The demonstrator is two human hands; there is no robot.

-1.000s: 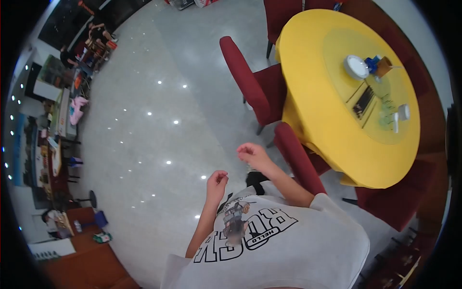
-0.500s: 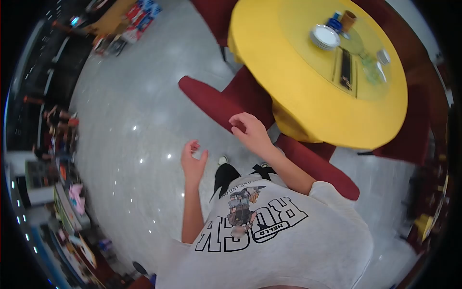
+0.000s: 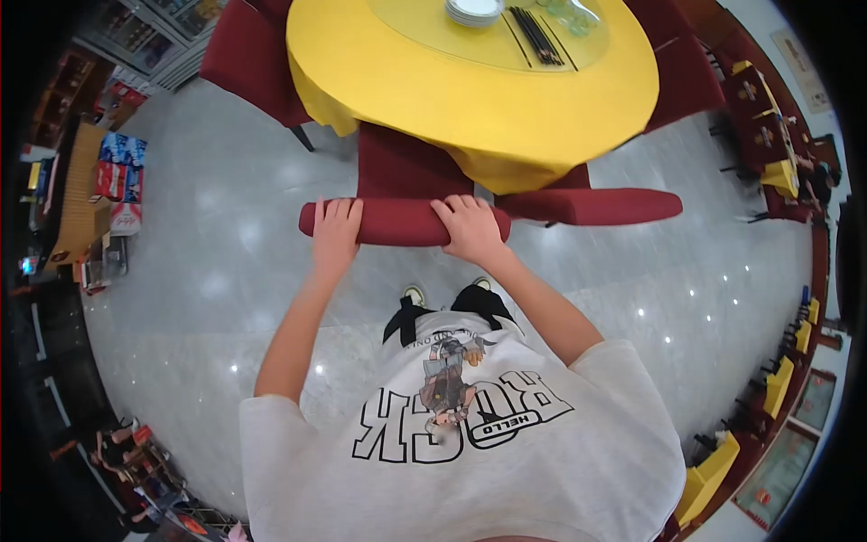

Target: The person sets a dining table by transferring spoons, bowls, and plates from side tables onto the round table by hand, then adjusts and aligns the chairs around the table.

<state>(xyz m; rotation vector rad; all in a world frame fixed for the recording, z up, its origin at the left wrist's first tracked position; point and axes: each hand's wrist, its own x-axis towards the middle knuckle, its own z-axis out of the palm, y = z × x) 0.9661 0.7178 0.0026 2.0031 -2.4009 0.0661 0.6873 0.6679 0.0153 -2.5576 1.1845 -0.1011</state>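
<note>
A dark red chair (image 3: 404, 223) stands with its back toward me and its seat partly under the edge of a round table (image 3: 433, 108) with a yellow cloth. My left hand (image 3: 338, 229) grips the left part of the chair's top edge, fingers over it. Near the right end of the same backrest, my right hand (image 3: 470, 226) is wrapped over the top. On the table's glass turntable are stacked white plates (image 3: 474, 11), a bundle of dark chopsticks (image 3: 536, 36) and some green-tinted glasses (image 3: 569, 15).
Another red chair (image 3: 605, 207) is just right of the held one, and one more (image 3: 251, 68) stands at the table's left. Stacked drink cartons (image 3: 119, 181) are at the far left. People are at the lower left and far right, beside more tables.
The view has swung round to face the table from the chair's back. Both hands, empty and raised before, have come down onto the chair's backrest and closed on it.
</note>
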